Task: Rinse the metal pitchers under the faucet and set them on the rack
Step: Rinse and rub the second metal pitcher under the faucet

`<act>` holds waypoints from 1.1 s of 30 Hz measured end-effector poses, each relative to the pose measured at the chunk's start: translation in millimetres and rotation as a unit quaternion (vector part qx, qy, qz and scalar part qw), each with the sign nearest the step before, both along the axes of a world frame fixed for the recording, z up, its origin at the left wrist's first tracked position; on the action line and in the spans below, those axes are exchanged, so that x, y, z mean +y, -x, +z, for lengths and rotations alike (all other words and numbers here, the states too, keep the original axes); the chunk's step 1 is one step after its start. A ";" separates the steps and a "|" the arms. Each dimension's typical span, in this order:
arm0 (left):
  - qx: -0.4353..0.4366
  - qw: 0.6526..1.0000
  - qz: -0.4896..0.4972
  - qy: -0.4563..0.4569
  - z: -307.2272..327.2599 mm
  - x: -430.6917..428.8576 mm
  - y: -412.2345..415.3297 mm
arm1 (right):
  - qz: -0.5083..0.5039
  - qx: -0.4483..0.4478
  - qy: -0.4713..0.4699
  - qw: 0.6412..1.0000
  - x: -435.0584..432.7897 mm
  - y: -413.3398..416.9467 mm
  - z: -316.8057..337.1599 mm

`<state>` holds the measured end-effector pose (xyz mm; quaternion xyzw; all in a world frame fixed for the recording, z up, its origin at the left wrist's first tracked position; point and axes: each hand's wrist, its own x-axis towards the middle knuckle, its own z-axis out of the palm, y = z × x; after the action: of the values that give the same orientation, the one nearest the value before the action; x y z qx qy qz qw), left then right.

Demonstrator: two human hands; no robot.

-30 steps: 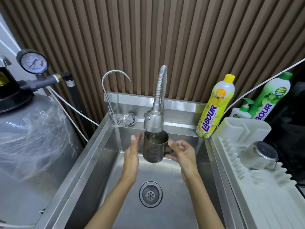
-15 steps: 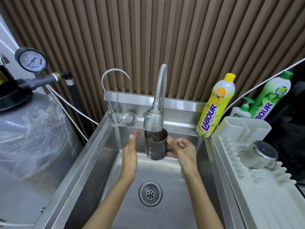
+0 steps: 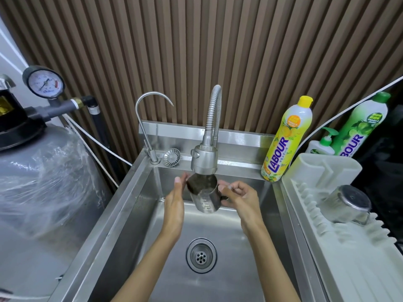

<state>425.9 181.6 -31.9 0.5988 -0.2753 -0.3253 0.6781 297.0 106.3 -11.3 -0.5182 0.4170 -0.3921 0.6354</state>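
Silver pitcher (image 3: pixel 205 196), yellow bottle (image 3: pixel 285 140), green bottle (image 3: pixel 362 125), white rack (image 3: pixel 357 253), brown slatted wall (image 3: pixel 239 51)

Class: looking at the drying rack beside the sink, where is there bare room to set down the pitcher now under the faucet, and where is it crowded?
Free: the near stretch of the white rack, in front of the upturned pitcher already drying. Crowded: the rack's far end by that pitcher and the bottles. The right hand holds the pitcher.

At the centre of the frame, a pitcher (image 3: pixel 204 194) of shiny metal was seen below a faucet (image 3: pixel 204 159) of brushed metal. The sink (image 3: pixel 220 232) was of smooth steel with a dull shine. At the right, the rack (image 3: pixel 349 253) was of matt white plastic. The wall (image 3: pixel 196 51) behind was ribbed like dark wood.
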 end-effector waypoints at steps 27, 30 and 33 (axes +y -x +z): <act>-0.143 0.982 0.047 -0.111 -10.2 -5.3 19.9 | 0.023 0.105 -0.003 0.994 -12.6 4.4 -6.0; -0.047 0.993 -0.005 -0.108 -22.3 -9.1 20.0 | 0.010 0.175 0.094 0.980 -14.9 8.2 0.1; 0.000 0.998 -0.031 -0.055 -19.3 -16.9 21.7 | 0.005 0.128 0.155 0.980 -7.6 5.8 5.6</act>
<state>404.2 164.8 -51.2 0.6263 -0.2758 -0.3603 0.6340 291.1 98.6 -5.7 -0.6584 0.4262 -0.3791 0.4910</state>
